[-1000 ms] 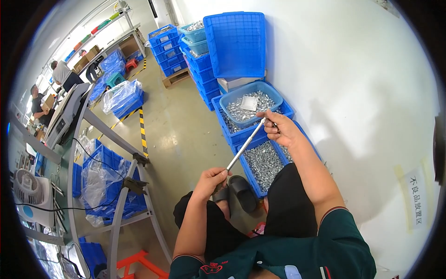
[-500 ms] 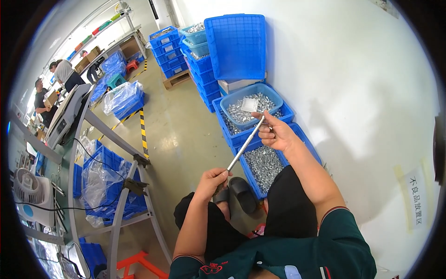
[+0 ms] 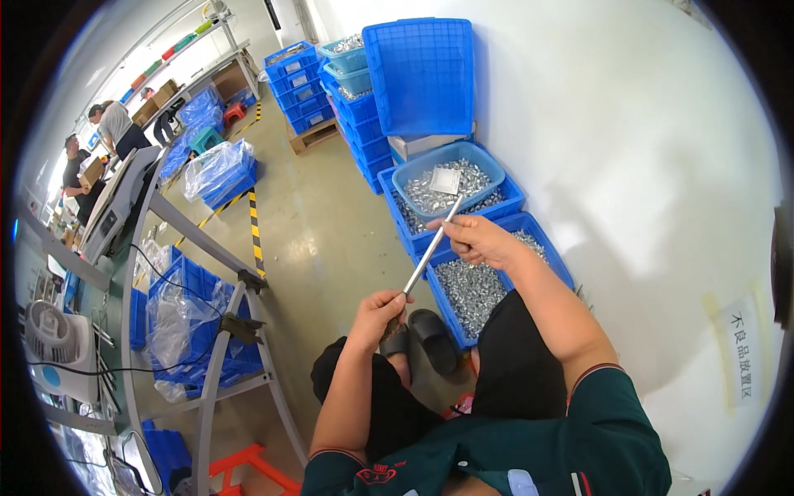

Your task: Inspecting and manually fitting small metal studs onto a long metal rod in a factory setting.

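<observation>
A slim silver metal rod (image 3: 426,258) slants up and to the right between my hands. My left hand (image 3: 380,318) is closed round its lower end. Higher up, my right hand (image 3: 480,240) grips the rod between thumb and fingers, with the far tip sticking out beyond them. Below the right hand stands a blue bin (image 3: 552,263) holding many small silver metal parts (image 3: 471,289). Just past it, a light-blue basket (image 3: 403,176) of similar parts sits in another blue bin (image 3: 514,202). A white card (image 3: 445,180) lies on the basket's parts.
An upright blue crate (image 3: 420,78) and stacked bins (image 3: 360,124) stand along the wall. At left are a grey-framed workbench (image 3: 217,364), a white fan (image 3: 54,331) and plastic-covered crates (image 3: 178,322). Two people (image 3: 116,128) work farther back. An orange stool (image 3: 252,467) is low left.
My right hand has shifted down along the rod and slightly left, so the tip now shows above the fingers. The left hand has risen a little, still holding the lower end.
</observation>
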